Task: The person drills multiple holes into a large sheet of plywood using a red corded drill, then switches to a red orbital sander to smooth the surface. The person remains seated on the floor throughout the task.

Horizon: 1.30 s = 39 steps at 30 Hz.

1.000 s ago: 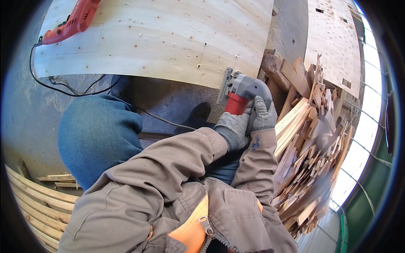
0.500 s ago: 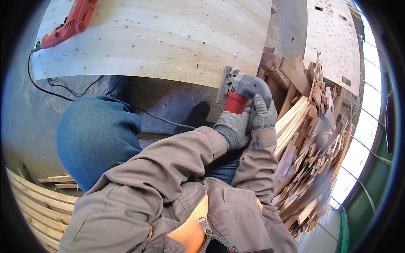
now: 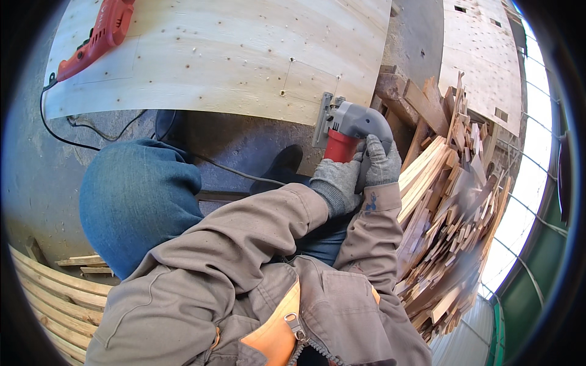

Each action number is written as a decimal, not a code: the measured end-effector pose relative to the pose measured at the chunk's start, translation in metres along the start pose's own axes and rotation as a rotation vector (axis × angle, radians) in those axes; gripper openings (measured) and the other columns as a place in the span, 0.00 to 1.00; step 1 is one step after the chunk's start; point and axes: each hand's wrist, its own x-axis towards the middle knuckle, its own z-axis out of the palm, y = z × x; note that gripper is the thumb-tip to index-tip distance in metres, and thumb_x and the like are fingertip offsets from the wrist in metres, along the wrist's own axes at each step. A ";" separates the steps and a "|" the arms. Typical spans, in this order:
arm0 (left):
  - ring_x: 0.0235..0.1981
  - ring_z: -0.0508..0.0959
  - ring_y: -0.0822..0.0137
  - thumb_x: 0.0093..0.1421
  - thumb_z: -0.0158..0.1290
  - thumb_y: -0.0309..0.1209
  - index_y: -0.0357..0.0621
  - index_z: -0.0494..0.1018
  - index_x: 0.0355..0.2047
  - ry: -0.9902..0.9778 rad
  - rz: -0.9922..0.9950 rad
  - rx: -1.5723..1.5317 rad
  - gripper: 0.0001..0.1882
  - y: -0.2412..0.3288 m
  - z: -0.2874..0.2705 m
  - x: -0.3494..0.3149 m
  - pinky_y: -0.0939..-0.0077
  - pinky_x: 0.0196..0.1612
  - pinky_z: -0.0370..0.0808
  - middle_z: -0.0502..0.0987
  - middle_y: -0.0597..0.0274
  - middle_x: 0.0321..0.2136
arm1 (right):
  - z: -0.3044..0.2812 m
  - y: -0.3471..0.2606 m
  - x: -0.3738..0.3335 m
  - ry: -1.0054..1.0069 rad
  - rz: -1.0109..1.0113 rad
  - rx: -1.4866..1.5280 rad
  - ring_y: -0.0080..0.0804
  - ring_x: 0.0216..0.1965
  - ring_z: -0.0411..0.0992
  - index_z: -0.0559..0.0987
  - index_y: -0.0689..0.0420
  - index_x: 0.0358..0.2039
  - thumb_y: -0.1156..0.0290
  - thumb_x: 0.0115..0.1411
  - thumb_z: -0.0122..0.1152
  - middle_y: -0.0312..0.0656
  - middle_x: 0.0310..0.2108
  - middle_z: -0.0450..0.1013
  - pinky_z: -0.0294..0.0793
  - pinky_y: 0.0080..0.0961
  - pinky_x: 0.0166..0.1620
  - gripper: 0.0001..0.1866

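A jigsaw [image 3: 366, 125], with a grey head and a red body, sits at the near right edge of a pale plywood sheet [image 3: 213, 67]. Its metal base plate [image 3: 322, 119] meets the sheet's edge; the blade is hidden. Gloved in grey, my left hand [image 3: 337, 178] is closed round the lower red body. My right hand [image 3: 383, 160], also gloved, wraps the dark rear handle with its thumb on top. Just beyond the base plate, a thin drawn outline with dark drilled holes [image 3: 282, 93] marks the sheet.
A red corded drill [image 3: 101, 39] lies on the sheet's far left. Its black cord [image 3: 46, 116] drops over the edge, and another cord [image 3: 238, 174] crosses below. Scrap wood [image 3: 445, 226] is piled at my right. Timber boards [image 3: 61, 296] lie at lower left. Another holed panel [image 3: 479, 67] stands far right.
The jigsaw and both hands keep nearly the same pose, with the base plate a touch farther up the picture. The sheet and drill appear shifted slightly left.
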 end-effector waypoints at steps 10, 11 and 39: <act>0.41 0.83 0.45 0.47 0.67 0.49 0.44 0.68 0.53 -0.009 -0.019 0.018 0.37 0.003 -0.004 0.002 0.52 0.48 0.79 0.82 0.46 0.39 | 0.000 -0.003 0.002 -0.014 0.007 0.009 0.28 0.23 0.75 0.73 0.61 0.50 0.62 0.63 0.70 0.43 0.30 0.77 0.76 0.25 0.26 0.22; 0.41 0.83 0.46 0.47 0.67 0.49 0.43 0.68 0.53 -0.004 -0.009 0.014 0.37 0.003 -0.004 0.001 0.52 0.48 0.79 0.82 0.46 0.38 | 0.000 -0.004 0.001 -0.009 0.010 0.011 0.28 0.23 0.75 0.73 0.61 0.50 0.62 0.63 0.70 0.43 0.30 0.77 0.76 0.25 0.26 0.22; 0.43 0.83 0.44 0.46 0.67 0.49 0.47 0.68 0.54 -0.004 -0.026 0.012 0.37 0.007 -0.008 0.006 0.52 0.48 0.79 0.81 0.47 0.40 | 0.001 -0.008 0.004 0.002 0.000 0.018 0.29 0.22 0.74 0.73 0.62 0.51 0.63 0.62 0.71 0.44 0.30 0.77 0.75 0.26 0.25 0.23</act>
